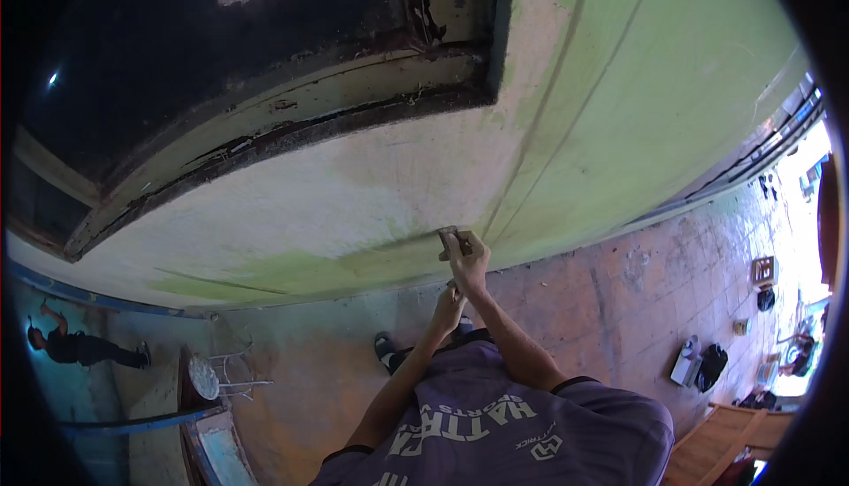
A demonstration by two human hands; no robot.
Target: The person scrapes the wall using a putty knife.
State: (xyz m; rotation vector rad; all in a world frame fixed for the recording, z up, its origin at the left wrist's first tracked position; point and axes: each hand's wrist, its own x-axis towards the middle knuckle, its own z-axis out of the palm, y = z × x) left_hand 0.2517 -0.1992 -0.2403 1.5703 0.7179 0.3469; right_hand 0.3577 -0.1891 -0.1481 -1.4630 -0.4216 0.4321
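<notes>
My right hand [469, 264] presses a small, flat, dark-edged piece [446, 236] against the painted wall [371, 187]. Whether it is a scraper or folded abrasive cannot be made out. Just below, my left hand [449, 311] is held with curled fingers close to my right wrist; its grip is partly hidden. Around the piece, the wall shows pale, worn patches beside green paint. A dark smear runs left from it. Two grooved lines rise along the green surface to its right.
Above is a window frame [298, 101] with peeling, broken wood. A stool [204, 376] stands at lower left, near another person [86, 348] by a blue-green wall. On the tiled floor [597, 300] at right lie a black bag [712, 366] and a white box [686, 368]. A wooden piece [729, 434] is at lower right.
</notes>
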